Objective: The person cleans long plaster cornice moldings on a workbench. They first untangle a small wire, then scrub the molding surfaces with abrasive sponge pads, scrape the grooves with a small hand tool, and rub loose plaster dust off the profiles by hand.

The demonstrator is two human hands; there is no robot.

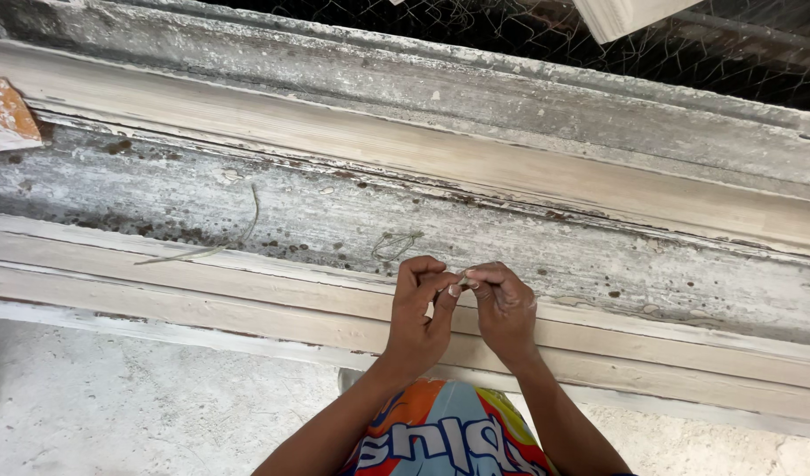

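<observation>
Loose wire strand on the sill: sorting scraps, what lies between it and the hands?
In the head view, a small tangled wire loop lies between the long strand and the hands.

A weathered, whitewashed wooden frame (405,167) runs from nine to three o'clock; wire mesh (475,26) spans twelve, a pale concrete floor (114,397) fills seven.

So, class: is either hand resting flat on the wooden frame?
No: the left hand and right hand meet fingertip to fingertip, pinching something small.
</observation>
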